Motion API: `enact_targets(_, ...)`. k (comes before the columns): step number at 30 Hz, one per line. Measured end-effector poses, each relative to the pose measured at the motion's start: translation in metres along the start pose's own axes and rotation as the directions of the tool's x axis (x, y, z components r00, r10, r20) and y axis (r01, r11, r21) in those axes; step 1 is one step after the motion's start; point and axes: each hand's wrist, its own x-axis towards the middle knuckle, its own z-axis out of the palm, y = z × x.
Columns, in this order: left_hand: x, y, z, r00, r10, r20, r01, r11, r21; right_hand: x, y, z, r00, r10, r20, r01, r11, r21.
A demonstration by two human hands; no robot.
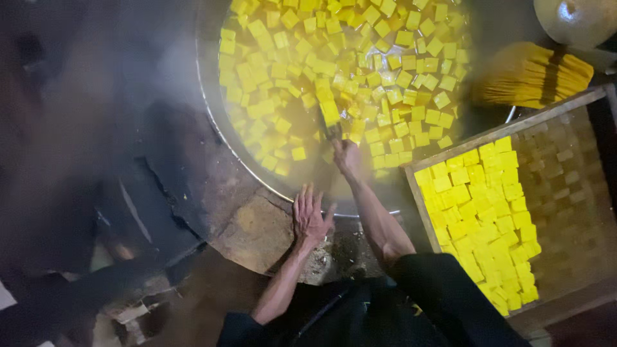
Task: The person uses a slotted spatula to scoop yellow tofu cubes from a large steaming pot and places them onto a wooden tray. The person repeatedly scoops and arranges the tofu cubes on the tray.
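Observation:
A wide metal pan (212, 109) holds steaming yellow liquid full of many yellow tofu cubes (360, 58). My right hand (347, 157) reaches over the pan's near rim and grips the handle of a flat scoop (329, 119) whose blade lies among the cubes. My left hand (310, 215) rests flat with fingers spread on the stone ledge (254, 234) just outside the rim, holding nothing. To the right a wooden tray (514, 125) carries rows of yellow cubes (482, 218) on its left half.
Steam blurs the dark left side. A yellow brush-like bundle (530, 74) lies behind the tray, and a round pale lid or bowl (575, 19) sits at the top right. The cracked stove surround (167, 186) runs along the pan's left.

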Motion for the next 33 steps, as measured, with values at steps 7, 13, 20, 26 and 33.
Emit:
enact_targets(7, -0.001, 0.005, -0.005, 1.0, -0.005, 0.018, 0.003, 0.997, 0.08, -0.023, 0.0, -0.017, 0.999, -0.043, -0.019, 0.046, 0.864, 0.501)
enact_targets(13, -0.024, 0.015, 0.016, 0.986, 0.0, -0.165, 0.032, 0.98, 0.194, -0.098, 0.087, -0.14, 0.98, -0.143, -0.135, 0.192, 0.852, 0.488)
enact_targets(20, -0.068, 0.022, 0.028, 0.966, 0.174, -0.193, -0.118, 0.955, 0.271, -0.24, 0.257, -0.338, 0.891, -0.178, -0.418, 0.285, 0.935, 0.21)
enact_targets(26, -0.074, 0.112, 0.06, 0.872, 0.409, -0.268, -0.431, 0.902, -0.026, -0.289, 0.347, -0.453, 0.783, -0.247, -0.571, 0.156, 0.966, -0.204)
enact_targets(33, -0.098, 0.274, 0.152, 0.695, 0.696, -0.18, -0.693, 0.715, 0.093, -0.21, 0.342, -0.507, 0.807, -0.262, -0.53, 0.104, 0.945, -0.309)
